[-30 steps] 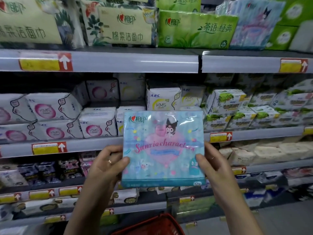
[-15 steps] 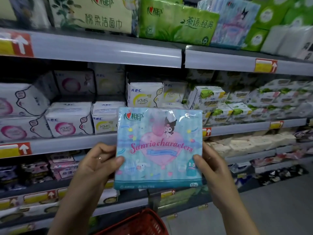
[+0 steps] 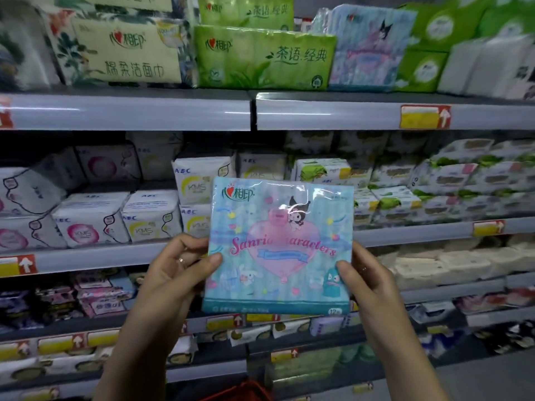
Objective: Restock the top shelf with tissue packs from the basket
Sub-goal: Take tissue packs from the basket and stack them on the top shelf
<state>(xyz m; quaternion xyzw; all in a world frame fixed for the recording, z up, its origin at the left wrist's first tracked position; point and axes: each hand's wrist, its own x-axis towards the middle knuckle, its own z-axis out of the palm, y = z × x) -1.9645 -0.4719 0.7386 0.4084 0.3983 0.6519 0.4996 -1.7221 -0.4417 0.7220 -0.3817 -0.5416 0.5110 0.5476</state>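
Observation:
A light-blue tissue pack (image 3: 278,247) with a pink heart and cartoon figures is held upright in front of the shelves, at the height of the second shelf. My left hand (image 3: 179,270) grips its left edge, thumb on the front. My right hand (image 3: 364,282) grips its right edge the same way. The top shelf (image 3: 333,114) carries a matching light-blue pack (image 3: 364,50) between green packs. Only the rim of the red basket (image 3: 243,392) shows at the bottom edge.
On the top shelf stand a cream floral pack (image 3: 121,50), a green tissue pack (image 3: 260,56), more green packs (image 3: 422,68) and white packs (image 3: 486,68) at the right. The lower shelves hold white sanitary pad packs (image 3: 92,218). Grey floor lies at bottom right.
The view has shifted right and up, so the top shelf fills more of the frame. Both hands keep the same grip, and the pack sits slightly further right in view.

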